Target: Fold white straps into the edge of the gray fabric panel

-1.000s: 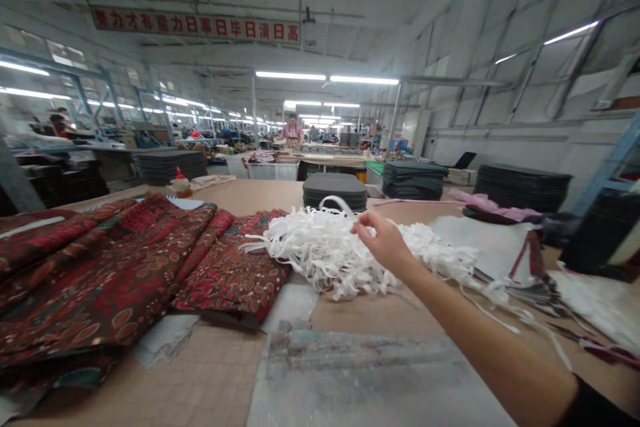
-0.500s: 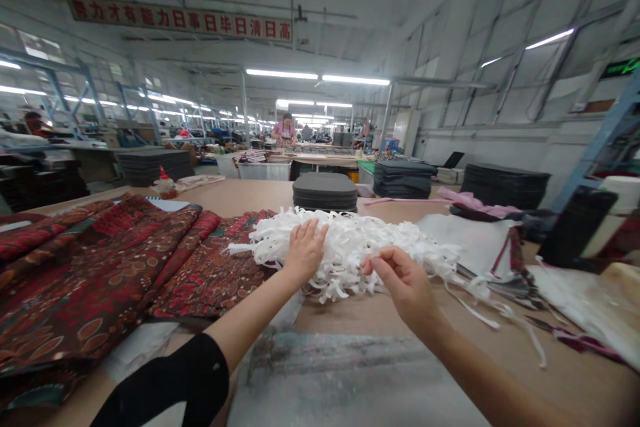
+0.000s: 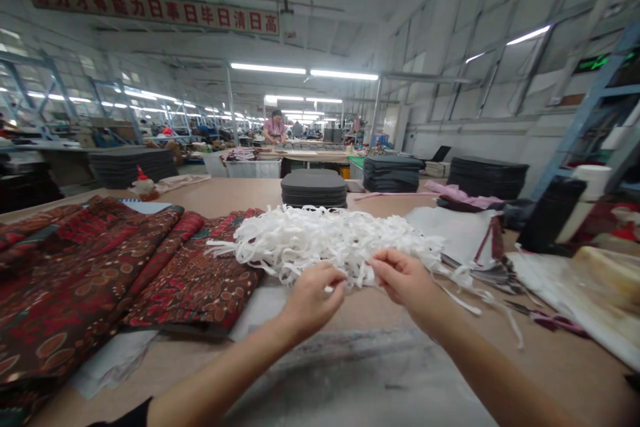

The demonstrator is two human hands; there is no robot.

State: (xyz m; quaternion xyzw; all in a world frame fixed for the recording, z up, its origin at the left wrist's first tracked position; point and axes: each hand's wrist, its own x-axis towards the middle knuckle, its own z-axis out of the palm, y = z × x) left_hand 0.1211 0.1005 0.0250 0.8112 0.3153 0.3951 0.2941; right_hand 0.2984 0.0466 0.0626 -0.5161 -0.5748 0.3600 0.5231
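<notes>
A loose heap of white fabric strips (image 3: 325,240) lies on the brown table (image 3: 235,193) in front of me. My left hand (image 3: 313,297) is at the heap's near edge, fingers curled and pinching strips. My right hand (image 3: 403,278) is beside it, a little to the right, fingers also pinched on white strips at the near edge. The two hands are close together, almost touching.
Red patterned cloth pieces (image 3: 100,267) cover the table's left side. A stack of dark grey pads (image 3: 313,189) stands behind the heap. Pale sheets and scissors (image 3: 545,317) lie at the right. A person in pink (image 3: 274,127) works far back.
My left hand has come off the top of the heap down to its near edge. My right hand has stayed at that edge. Both now pinch strips side by side.
</notes>
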